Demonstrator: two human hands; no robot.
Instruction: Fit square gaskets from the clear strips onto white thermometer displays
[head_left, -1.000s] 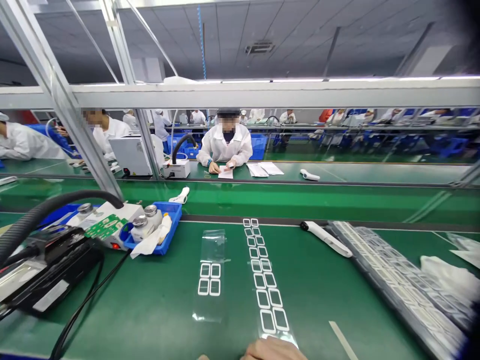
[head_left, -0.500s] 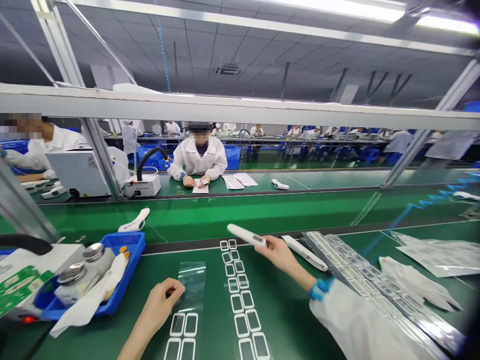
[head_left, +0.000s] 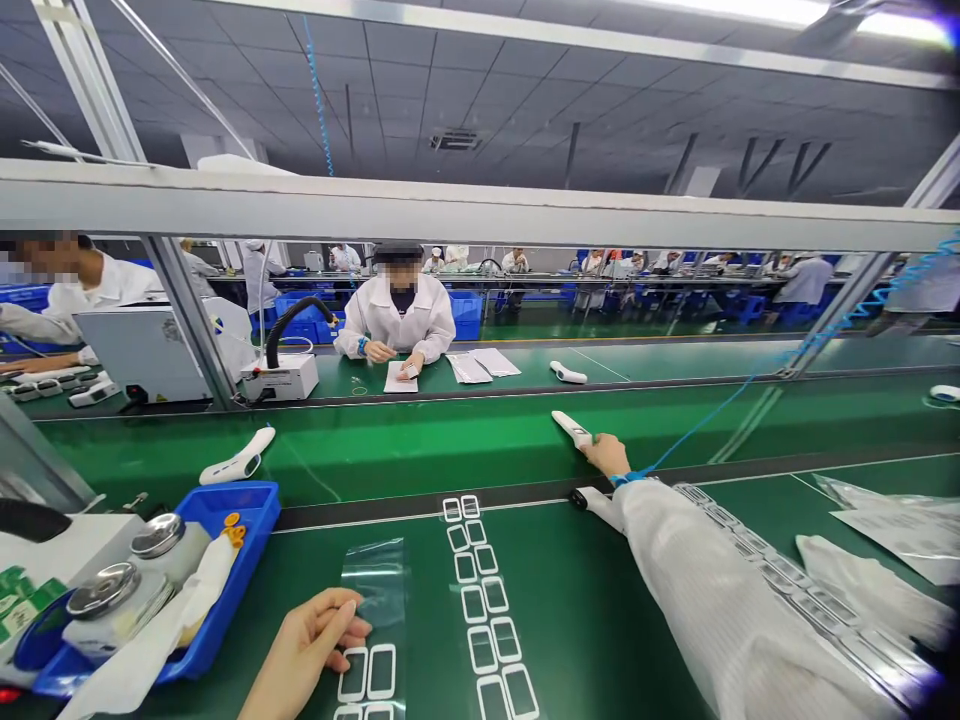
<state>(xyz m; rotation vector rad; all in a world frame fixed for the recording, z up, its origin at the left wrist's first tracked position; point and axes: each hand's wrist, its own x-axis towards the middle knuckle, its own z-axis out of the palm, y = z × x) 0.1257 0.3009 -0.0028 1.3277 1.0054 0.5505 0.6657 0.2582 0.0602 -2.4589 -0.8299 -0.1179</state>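
My right hand [head_left: 607,456] reaches out over the green conveyor belt, its fingers round the near end of a white handheld thermometer [head_left: 571,428]. A second thermometer [head_left: 600,506] lies at the bench edge, partly hidden by my right sleeve. My left hand [head_left: 311,640] is loosely curled, fingers somewhat apart and nothing visible in them. It hovers beside or touches a clear film strip [head_left: 379,575] bearing white rectangular frames [head_left: 382,670]; contact is unclear. To the right lies another strip with two columns of white frames [head_left: 481,648].
A blue tray [head_left: 247,560] at left holds metal-lidded jars [head_left: 107,590] and a white cloth. Another thermometer [head_left: 238,458] lies on the belt [head_left: 420,440]. More frame strips [head_left: 806,605], a white glove [head_left: 862,580] and plastic bags [head_left: 911,530] lie right. A co-worker [head_left: 397,315] sits opposite.
My right hand has carried the thermometer forward and right, from above the bench to over the belt. My left hand has loosened from a pinch, its fingers now further apart.
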